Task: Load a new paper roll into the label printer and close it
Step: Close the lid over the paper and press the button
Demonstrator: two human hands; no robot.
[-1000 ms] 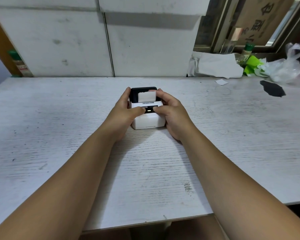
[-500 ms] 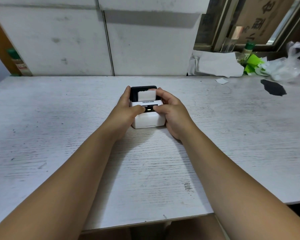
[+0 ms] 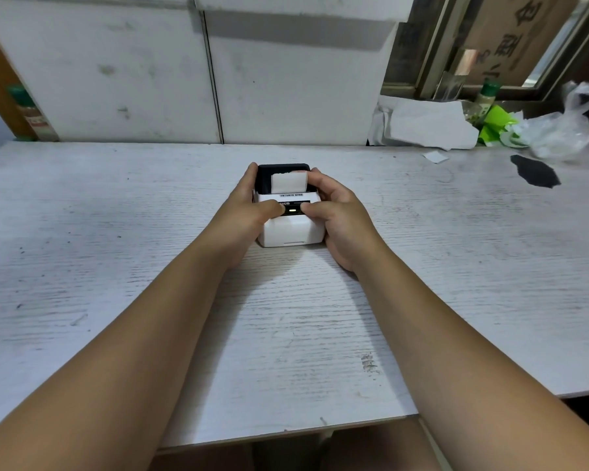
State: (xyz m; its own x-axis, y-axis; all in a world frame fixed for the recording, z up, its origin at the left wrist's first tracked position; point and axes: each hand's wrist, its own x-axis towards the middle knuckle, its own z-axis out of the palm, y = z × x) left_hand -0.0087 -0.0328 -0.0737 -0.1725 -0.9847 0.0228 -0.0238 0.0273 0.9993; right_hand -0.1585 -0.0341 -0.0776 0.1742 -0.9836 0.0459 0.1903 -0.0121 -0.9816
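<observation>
A small white label printer with a black rear lid stands on the white table, mid-table. A strip of white paper sticks up in front of the black lid. A small light glows on the black front strip. My left hand clasps the printer's left side, thumb on the front strip. My right hand clasps the right side, its thumb also on the strip and its fingers at the lid's right edge. Whether the lid is fully down is hidden by the fingers.
At the back right lie crumpled white paper, green scraps, a bottle and a clear plastic bag. A dark patch marks the table there. A white wall runs behind the table; its near edge is close to me.
Hardly anything has moved. Both hands stay on the printer in the same grip; the view has shifted slightly.
</observation>
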